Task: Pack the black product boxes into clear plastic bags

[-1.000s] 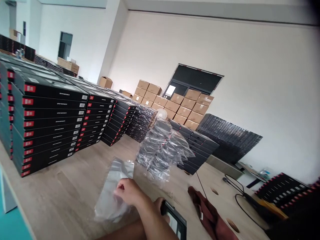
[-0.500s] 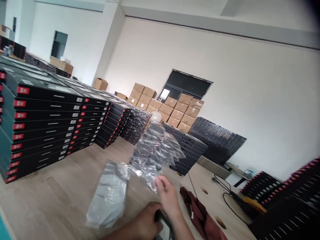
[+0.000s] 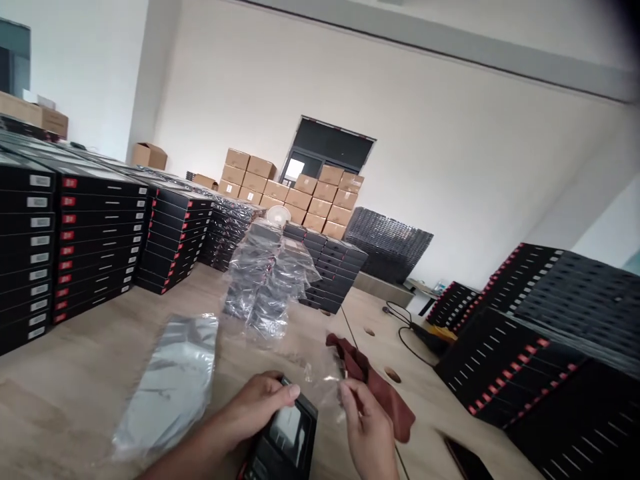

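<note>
My left hand grips a black box with a pale picture on its face, thumb on its upper edge, low in the middle of the view. To the right of it, my right hand pinches a clear plastic bag between thumb and fingers. The bag hangs apart from the box, in front of a dark red cloth on the table. A pile of clear plastic bags lies flat to the left of my left forearm.
Tall stacks of black boxes line the left of the table, with more black boxes at the right. Plastic-wrapped boxes stand ahead. A phone lies at lower right, a cable beyond. Cartons are stacked behind.
My right hand has moved right and down with the plastic bag, away from the wrapped stack. My left hand has brought the black box further up into view. The camera has turned right.
</note>
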Available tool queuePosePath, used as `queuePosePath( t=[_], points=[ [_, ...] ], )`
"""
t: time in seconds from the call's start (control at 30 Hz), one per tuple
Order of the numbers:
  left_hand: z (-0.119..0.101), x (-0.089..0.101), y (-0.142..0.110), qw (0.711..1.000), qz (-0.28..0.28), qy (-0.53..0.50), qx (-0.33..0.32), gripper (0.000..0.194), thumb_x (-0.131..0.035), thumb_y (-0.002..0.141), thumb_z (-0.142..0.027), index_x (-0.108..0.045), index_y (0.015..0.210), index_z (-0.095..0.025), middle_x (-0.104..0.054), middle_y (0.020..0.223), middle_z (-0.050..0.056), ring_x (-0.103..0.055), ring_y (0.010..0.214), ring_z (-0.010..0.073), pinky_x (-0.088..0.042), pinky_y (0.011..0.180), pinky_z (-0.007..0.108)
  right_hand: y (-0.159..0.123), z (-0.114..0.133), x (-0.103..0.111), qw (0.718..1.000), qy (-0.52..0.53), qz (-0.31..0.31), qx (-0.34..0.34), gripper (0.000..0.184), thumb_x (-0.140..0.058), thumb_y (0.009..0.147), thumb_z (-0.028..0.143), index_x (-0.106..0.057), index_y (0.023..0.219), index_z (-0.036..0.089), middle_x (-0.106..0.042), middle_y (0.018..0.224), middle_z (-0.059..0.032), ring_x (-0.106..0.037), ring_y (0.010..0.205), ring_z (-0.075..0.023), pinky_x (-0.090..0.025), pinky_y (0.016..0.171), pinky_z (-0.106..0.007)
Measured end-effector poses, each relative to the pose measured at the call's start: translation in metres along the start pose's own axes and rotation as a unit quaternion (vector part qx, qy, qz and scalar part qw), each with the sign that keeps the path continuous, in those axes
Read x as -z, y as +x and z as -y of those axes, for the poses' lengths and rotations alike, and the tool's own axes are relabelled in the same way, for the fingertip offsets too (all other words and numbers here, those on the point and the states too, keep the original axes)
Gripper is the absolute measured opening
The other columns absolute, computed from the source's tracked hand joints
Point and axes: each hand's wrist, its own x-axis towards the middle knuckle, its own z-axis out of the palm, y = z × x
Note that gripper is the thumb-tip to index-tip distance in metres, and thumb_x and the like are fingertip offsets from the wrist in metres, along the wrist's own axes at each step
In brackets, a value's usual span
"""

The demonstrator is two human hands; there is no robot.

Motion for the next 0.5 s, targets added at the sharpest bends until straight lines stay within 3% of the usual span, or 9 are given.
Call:
queuePosePath(
  t=[0.13, 0.27, 0.43, 0.5],
  points=[
    [0.003, 0.003, 0.002, 1.0, -0.006, 0.008, -0.001, 0.038, -0.06, 0.073, -0.054, -0.065, 0.064, -0.017, -0.068, 0.098, 0.007, -0.044, 0.121, 0.0282, -0.033, 0.095, 0.031, -0.007, 0.023, -0.019, 0.991, -0.008, 0.093, 0.099, 0.026, -0.045, 0.091, 0.039, -0.064, 0.084, 0.021, -0.067, 0.079, -0.0053, -0.064, 0.074, -0.0182, -0.05, 0.067, -0.026],
    [0.009, 0.0, 0.004, 0.999, 0.025, -0.005, -0.029, 0.019, -0.064, 0.067, -0.033, -0.066, 0.065, -0.014, -0.062, 0.09, 0.003, -0.056, 0.082, 0.0182, -0.038, 0.071, 0.025, -0.011, 0.027, -0.035, 0.984, -0.025, 0.146, 0.094, 0.025, -0.041, 0.092, 0.033, -0.062, 0.085, 0.022, -0.065, 0.079, -0.0046, -0.063, 0.075, -0.0181, -0.05, 0.069, -0.027],
    [0.021, 0.002, 0.008, 1.0, -0.02, -0.023, 0.004, 0.025, -0.064, 0.067, -0.036, -0.065, 0.062, -0.012, -0.056, 0.078, 0.0, -0.048, 0.066, 0.0121, -0.034, 0.06, 0.023, -0.011, 0.019, -0.032, 0.994, -0.054, 0.044, 0.082, 0.019, -0.048, 0.089, 0.034, -0.062, 0.094, 0.022, -0.064, 0.097, -0.0085, -0.06, 0.094, -0.0225, -0.047, 0.084, -0.035],
    [0.024, 0.004, 0.01, 0.999, -0.03, -0.031, 0.013, 0.03, -0.064, 0.067, -0.041, -0.065, 0.061, -0.011, -0.055, 0.073, 0.0, -0.046, 0.061, 0.0108, -0.032, 0.057, 0.022, -0.011, 0.021, -0.029, 0.993, -0.067, 0.036, 0.092, 0.017, -0.056, 0.085, 0.036, -0.062, 0.093, 0.022, -0.063, 0.097, -0.0079, -0.058, 0.095, -0.0233, -0.046, 0.085, -0.036]
  ],
)
